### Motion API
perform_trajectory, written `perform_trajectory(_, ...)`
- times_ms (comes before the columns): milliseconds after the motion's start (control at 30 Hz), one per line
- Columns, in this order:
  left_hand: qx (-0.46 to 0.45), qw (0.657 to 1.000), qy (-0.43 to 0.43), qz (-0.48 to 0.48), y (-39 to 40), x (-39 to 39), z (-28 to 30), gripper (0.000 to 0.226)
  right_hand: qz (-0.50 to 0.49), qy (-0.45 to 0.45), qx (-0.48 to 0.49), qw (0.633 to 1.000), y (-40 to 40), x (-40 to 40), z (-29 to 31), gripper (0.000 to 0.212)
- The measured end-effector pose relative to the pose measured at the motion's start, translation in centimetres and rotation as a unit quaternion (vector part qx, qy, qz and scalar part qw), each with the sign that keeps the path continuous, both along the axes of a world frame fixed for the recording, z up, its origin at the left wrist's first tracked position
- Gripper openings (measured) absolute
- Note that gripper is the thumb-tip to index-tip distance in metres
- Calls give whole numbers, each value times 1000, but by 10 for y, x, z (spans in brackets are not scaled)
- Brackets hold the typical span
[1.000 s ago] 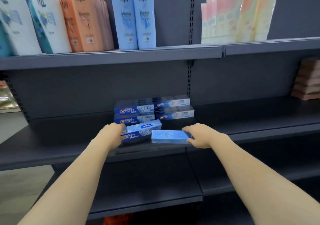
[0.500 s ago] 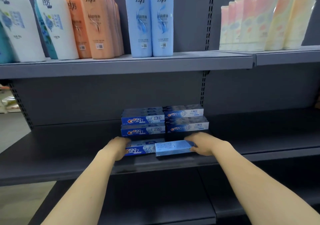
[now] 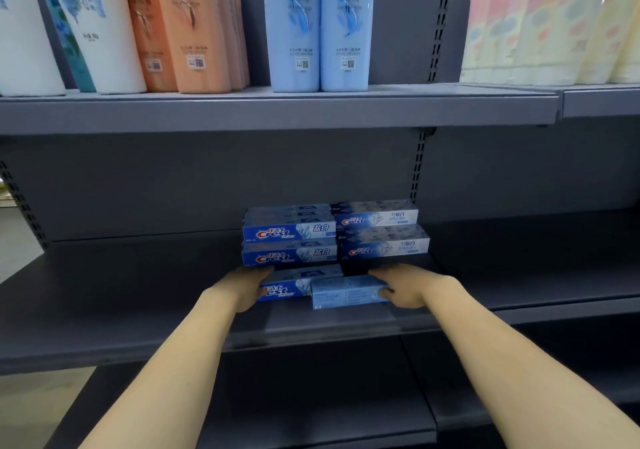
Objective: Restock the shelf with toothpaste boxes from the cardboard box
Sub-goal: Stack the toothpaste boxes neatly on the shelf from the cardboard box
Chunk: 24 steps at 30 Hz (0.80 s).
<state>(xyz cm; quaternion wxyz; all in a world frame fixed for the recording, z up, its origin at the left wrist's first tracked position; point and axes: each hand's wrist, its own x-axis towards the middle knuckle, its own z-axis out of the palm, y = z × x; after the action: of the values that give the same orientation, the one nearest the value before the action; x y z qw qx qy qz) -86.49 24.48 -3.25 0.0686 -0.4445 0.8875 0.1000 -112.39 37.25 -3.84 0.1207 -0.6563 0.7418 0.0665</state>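
Both boxes now pushed further back on shelf (image 3: 138, 310), up vs stacked boxes (image 3: 289, 237). L hand (image 3: 242, 287) fingers curled round Crest box (image 3: 284, 287); R hand (image 3: 405, 289) grips pale-blue box (image 3: 346, 294), just beside it.

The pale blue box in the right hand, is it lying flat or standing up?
Lying flat: the pale blue box rests lengthwise on the shelf.

Blue toothpaste boxes (image 3: 332, 241) stacked on shelf (image 3: 138, 303)
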Motion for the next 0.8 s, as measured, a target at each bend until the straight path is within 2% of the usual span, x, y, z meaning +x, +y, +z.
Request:
perform_trajectory(167,-13,1000,-20,11,-2,-4,-1,57,10,28,-20,999,0,-1,-1,53)
perform_trajectory(400,-77,996,-44,14,3,-7,-10,59,28,111,-164,980,12,14,-17,44)
perform_trajectory(533,-100,994,-31,-13,16,-14,-12,65,20,96,-186,978,19,17,-24,47)
perform_trajectory(800,-72,997,27,-27,34,-30,-19,69,46,45,-184,981,35,16,-30,43)
